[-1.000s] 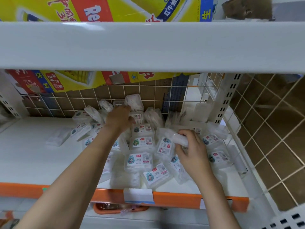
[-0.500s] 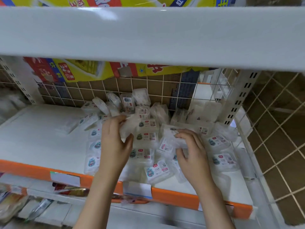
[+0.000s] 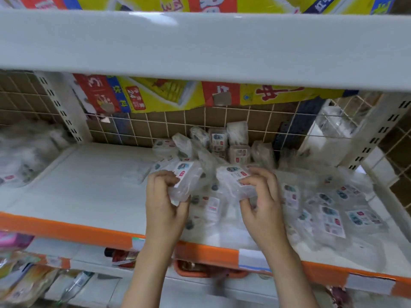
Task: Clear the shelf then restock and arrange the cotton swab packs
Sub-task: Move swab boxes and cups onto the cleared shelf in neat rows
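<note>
Above the shelf (image 3: 89, 187), hands now lift packs (image 3: 184, 178).

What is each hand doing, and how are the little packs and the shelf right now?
left hand: grips one pack, lifted.
right hand: grips another pack, lifted.
loose packs: lie jumbled on the shelf's right side.
back packs: lean against the wire grid.
shelf: left part bare.

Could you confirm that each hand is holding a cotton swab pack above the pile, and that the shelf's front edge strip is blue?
Not quite: the front edge strip is orange, not blue, as the head view shows. The rest holds: the left hand grips one cotton swab pack and the right hand grips another pack above the pile.
</note>
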### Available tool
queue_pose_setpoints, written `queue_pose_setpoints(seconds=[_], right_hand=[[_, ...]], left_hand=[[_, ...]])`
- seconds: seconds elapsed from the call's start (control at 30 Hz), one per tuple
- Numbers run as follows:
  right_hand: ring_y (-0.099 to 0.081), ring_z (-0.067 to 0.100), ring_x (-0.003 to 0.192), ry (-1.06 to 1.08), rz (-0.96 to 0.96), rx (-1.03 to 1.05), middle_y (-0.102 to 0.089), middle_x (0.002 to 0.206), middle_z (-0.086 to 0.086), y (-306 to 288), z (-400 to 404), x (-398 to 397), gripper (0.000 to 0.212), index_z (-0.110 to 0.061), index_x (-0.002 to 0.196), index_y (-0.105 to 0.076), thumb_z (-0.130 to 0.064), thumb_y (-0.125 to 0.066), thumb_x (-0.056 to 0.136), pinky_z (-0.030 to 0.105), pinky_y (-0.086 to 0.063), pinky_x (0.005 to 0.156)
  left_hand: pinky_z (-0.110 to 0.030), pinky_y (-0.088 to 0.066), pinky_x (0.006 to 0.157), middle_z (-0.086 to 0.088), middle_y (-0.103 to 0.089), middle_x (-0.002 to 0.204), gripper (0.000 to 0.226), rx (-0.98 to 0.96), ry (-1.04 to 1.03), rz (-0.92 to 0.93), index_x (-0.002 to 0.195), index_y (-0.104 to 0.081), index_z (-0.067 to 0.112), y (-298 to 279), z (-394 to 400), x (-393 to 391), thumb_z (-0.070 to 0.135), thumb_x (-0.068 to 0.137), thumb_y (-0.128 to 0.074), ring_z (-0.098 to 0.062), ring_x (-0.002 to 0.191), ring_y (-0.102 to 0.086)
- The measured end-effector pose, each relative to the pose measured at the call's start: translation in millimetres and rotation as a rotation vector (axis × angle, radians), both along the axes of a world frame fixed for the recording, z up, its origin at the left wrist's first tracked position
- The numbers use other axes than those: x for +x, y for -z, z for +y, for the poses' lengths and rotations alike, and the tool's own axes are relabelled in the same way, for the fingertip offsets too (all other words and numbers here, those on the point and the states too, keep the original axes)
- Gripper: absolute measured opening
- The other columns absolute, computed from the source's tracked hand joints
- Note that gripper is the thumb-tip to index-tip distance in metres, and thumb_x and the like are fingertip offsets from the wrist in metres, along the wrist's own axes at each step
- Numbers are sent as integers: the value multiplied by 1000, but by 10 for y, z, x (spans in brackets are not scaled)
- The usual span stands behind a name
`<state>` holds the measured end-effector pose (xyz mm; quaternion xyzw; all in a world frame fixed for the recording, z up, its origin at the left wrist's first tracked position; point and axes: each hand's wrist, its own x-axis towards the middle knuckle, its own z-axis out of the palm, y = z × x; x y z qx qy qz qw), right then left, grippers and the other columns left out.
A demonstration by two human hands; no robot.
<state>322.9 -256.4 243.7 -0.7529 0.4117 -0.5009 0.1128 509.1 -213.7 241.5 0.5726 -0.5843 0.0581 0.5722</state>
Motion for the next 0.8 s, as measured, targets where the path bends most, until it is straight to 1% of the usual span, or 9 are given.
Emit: queue_pose_setpoints(seconds=[0.1,0.2,0.33,0.43,0.5,0.57,0.63,0.7,0.8], right_hand=[[-35,-1,116,-2,21,3,-42,120,3,-1,65,437,44,-22,99,-46,11,-58,73,3,-23,97],[-37,-3,112,3,5,7,-44,116,1,-20,116,840,39,-23,100,-46,3,-55,72,2,-24,96],[-48,8,105,5,22,24,-50,109,-3,2,179,1216,34,-20,101,-50,-3,-53,72,9,-32,94],[-49,8,104,9,55,40,-51,107,-5,13,214,1360,34,-26,104,-47,-9,-50,74,17,-38,91],[-50,11,100,18,72,51,-54,104,-3,19,211,1412,31,-27,103,-46,-15,-48,74,23,-40,86],[-51,12,94,29,81,62,-56,100,-3,27,195,1440,28,-26,100,-46,-20,-47,72,24,-39,81],[-50,14,90,44,84,73,-59,95,-3,41,163,1453,26,-23,97,-49,-17,-53,72,26,-38,77],[-51,17,88,45,77,121,-58,93,-1,54,129,1460,25,-17,95,-51,-13,-59,72,30,-40,74],[-54,22,86,32,41,172,-53,93,-4,46,88,1470,31,-14,100,-47,-6,-65,76,32,-43,71]], left_hand=[[-2,-29,86,-3,-42,102,29,-11,18,14,93,-42,15,-6,28,444,17,71,-62,-4,96,-40],[-2,-30,85,-4,-43,102,27,11,51,2,94,-42,15,5,57,827,20,72,-57,-4,97,-41],[-2,-30,84,-1,-45,98,25,40,65,-16,97,-45,15,11,88,1174,19,75,-54,-2,91,-41],[-3,-30,83,3,-45,97,24,73,41,-48,97,-53,6,35,97,1329,19,76,-54,-2,90,-40],[-4,-31,85,2,-48,98,26,97,33,-58,99,-56,4,56,101,1387,18,77,-54,-4,92,-43],[-9,-34,88,-3,-55,102,28,127,25,-71,105,-58,5,78,98,1421,17,80,-54,-11,97,-49],[-20,-37,90,-7,-59,107,31,160,13,-93,111,-58,10,83,88,1435,19,82,-55,-18,100,-52],[-24,-40,85,-7,-59,106,32,186,-9,-108,115,-56,16,70,77,1431,24,84,-55,-17,98,-52],[-15,-33,74,-8,-52,99,36,219,-33,-51,119,-59,13,25,80,1415,18,83,-58,-8,84,-45]])
